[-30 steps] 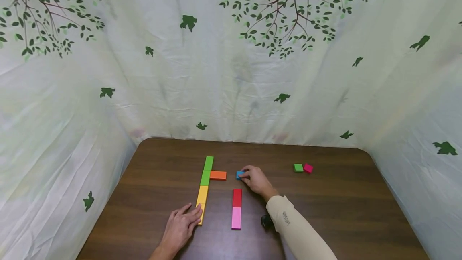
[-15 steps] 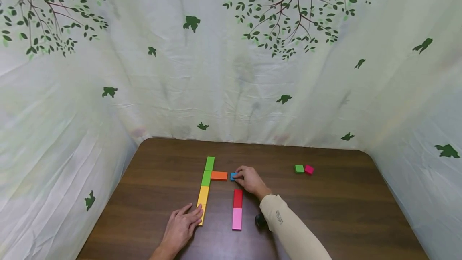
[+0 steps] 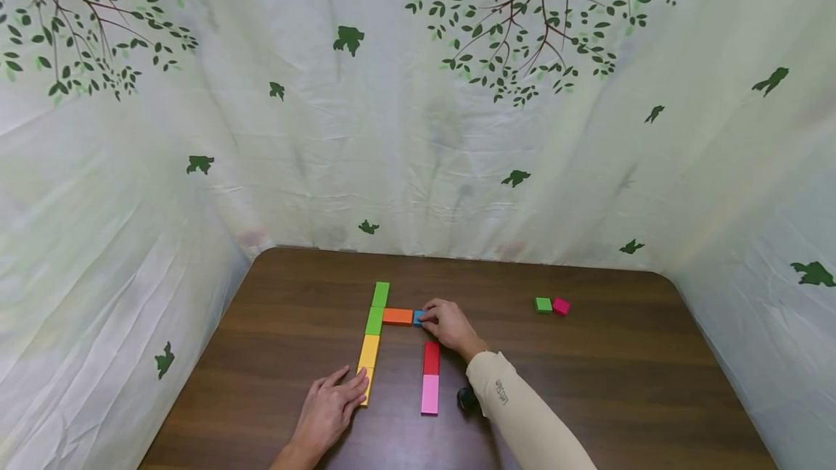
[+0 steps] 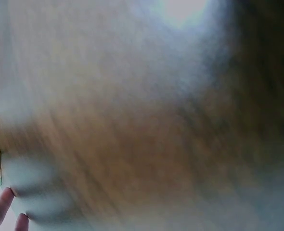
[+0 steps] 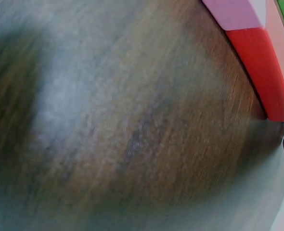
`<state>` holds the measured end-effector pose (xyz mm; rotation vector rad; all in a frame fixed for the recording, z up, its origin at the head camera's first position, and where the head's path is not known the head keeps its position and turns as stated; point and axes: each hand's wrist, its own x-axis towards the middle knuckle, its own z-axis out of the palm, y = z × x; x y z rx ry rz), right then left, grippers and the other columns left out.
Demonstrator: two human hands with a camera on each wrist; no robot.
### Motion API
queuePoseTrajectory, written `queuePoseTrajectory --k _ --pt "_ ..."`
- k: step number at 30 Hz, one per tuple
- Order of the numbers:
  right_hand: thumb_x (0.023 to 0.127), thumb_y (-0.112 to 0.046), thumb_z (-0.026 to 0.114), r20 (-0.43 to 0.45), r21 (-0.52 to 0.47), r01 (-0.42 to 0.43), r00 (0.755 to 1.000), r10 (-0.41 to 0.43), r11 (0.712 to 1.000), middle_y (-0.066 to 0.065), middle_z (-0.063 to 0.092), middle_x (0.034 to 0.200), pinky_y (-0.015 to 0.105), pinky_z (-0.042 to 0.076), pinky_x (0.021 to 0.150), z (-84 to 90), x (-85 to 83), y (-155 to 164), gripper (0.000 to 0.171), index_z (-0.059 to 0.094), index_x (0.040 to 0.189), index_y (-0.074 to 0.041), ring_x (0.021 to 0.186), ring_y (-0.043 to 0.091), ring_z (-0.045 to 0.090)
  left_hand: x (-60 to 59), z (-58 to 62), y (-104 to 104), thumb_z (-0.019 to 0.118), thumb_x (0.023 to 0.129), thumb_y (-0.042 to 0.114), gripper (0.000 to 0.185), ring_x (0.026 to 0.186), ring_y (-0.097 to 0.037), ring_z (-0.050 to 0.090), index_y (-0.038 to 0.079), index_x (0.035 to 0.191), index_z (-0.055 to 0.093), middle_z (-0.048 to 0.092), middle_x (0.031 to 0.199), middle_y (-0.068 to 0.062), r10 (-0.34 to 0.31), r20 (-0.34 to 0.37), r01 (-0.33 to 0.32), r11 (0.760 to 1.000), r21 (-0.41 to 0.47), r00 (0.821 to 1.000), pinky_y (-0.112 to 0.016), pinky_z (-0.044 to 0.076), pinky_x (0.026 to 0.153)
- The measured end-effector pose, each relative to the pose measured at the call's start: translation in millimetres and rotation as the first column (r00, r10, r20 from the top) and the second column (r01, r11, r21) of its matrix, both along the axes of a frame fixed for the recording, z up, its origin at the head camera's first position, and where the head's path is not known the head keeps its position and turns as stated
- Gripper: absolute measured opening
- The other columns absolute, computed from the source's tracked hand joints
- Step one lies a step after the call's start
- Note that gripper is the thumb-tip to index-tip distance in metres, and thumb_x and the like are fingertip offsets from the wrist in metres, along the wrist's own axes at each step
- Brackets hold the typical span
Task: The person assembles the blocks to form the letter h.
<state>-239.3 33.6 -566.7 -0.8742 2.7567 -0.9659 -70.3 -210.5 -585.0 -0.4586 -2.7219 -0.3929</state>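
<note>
Nearest: left hand (image 3: 329, 410), fingers straight and relaxed, fingertips touching near end of yellow blocks (image 3: 366, 361) (2). Right of that: pink block (image 3: 429, 394) (1), then red block (image 3: 431, 357) (1), end to end, on brown table (image 3: 620, 383). Farther: right hand (image 3: 446, 324), fingers curled round blue block (image 3: 418, 318) (1), mostly hidden by hand, touching right end of orange block (image 3: 397, 316) (1). Left of orange: green blocks (image 3: 376, 307) (2), continuing yellow column. Far right, well apart: small green block (image 3: 543, 304) (1) touching magenta block (image 3: 560, 306) (1).

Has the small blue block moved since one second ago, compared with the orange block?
Yes. The blue block, held by the right hand, moved left and now sits against the orange block; before, a gap separated them.
</note>
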Motion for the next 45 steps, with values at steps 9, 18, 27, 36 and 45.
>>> queuePoseTrajectory --k 9,18,27,36,45 --pt "0.087 -0.008 0.071 -0.019 -0.018 0.003 1.000 -0.003 1.000 0.007 0.065 0.108 0.038 0.050 0.090 -1.6 -1.0 -1.0 0.015 0.077 0.100 -0.006 0.099 0.024 0.061 -0.3 0.7 2.3 0.081 0.073 0.018 0.031 0.110 -0.029 0.063 0.016 0.104 0.077 0.070 0.114 0.005 0.006 0.015 -0.006 1.000 0.017 1.000 -0.046 0.047 0.081" --pt "0.087 -0.007 0.071 -0.023 -0.032 0.007 1.000 -0.007 0.999 0.008 0.065 0.107 0.040 0.050 0.090 -3.5 -1.1 -0.4 0.014 0.077 0.100 -0.006 0.098 0.025 0.061 -1.5 0.5 2.9 0.081 0.072 0.018 0.031 0.109 -0.029 0.063 0.016 0.103 0.077 0.070 0.114 0.004 0.001 0.006 -0.001 1.000 0.018 1.000 -0.046 0.047 0.081" --pt "0.087 -0.008 0.071 -0.012 -0.021 0.015 1.000 -0.015 1.000 0.007 0.064 0.108 0.038 0.050 0.090 -3.0 -0.1 0.3 0.015 0.077 0.101 -0.007 0.099 0.024 0.061 -1.7 -0.1 2.8 0.082 0.071 0.018 0.031 0.107 -0.029 0.064 0.015 0.102 0.078 0.071 0.112 0.004 -0.011 -0.035 0.011 1.000 0.003 0.999 -0.045 0.048 0.078" --pt "0.087 -0.010 0.071 -0.022 -0.054 0.002 1.000 -0.003 0.999 0.009 0.062 0.111 0.041 0.048 0.092 -3.8 -0.5 0.4 0.016 0.076 0.101 -0.006 0.102 0.027 0.060 -1.1 -0.2 2.0 0.081 0.073 0.018 0.031 0.110 -0.029 0.063 0.015 0.103 0.077 0.070 0.114 0.004 0.001 0.008 -0.001 1.000 0.019 1.000 -0.046 0.047 0.081" --pt "0.086 -0.010 0.072 -0.055 -0.064 0.088 0.994 -0.091 0.994 0.010 0.060 0.114 0.044 0.048 0.092 -2.1 -4.8 26.2 0.022 0.074 0.107 -0.007 0.105 0.028 0.059 -0.4 -1.1 0.4 0.081 0.073 0.017 0.030 0.110 -0.029 0.063 0.015 0.103 0.077 0.070 0.114 0.004 0.007 0.022 -0.007 1.000 0.024 1.000 -0.046 0.047 0.082"
